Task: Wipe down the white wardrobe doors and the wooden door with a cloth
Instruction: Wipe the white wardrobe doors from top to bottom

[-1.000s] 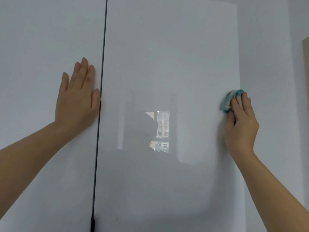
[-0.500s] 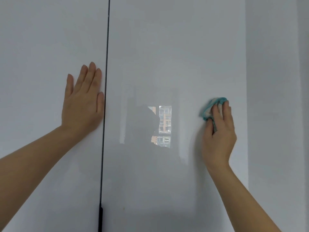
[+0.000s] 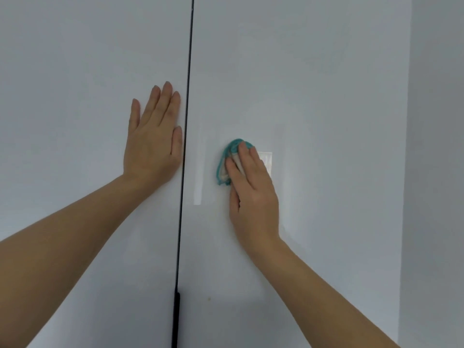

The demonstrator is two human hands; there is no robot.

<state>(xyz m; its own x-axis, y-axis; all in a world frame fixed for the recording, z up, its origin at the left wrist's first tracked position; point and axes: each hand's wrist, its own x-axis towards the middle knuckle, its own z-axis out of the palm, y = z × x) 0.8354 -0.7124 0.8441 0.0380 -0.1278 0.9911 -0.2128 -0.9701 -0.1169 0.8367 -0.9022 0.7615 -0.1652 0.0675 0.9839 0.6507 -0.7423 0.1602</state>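
Left hand: the left hand (image 3: 153,144) lies flat on the left door (image 3: 75,96), palm to the panel, pointing up and slightly right.
Left fingers: the fingers (image 3: 165,101) are straight and close together, with the little finger set a bit apart on the left; the thumb lies along the door's right edge, just beside the gap (image 3: 187,121). They hold nothing.
Left arm: bare forearm, rising from the lower left corner to the wrist.
Right hand: the right hand (image 3: 253,197) is on the right door (image 3: 313,96), back to the camera, tilted up and left.
Right fingers: these fingers (image 3: 244,156) are fairly straight and pressed together, pushing the cloth against the panel; the thumb lies along the hand's left side, below the cloth.
Right arm: bare forearm, rising from the lower right.
Cloth: the cloth (image 3: 226,162), teal-edged with a pale middle, is bunched under the right fingertips, showing past them at the top and left, right of the gap.
Doors: white and glossy, with a bright reflection (image 3: 267,159) just right of the right hand.
Handle: a black handle (image 3: 175,320) sits low in the gap.
Wall: a pale wall (image 3: 437,146) is at the far right.
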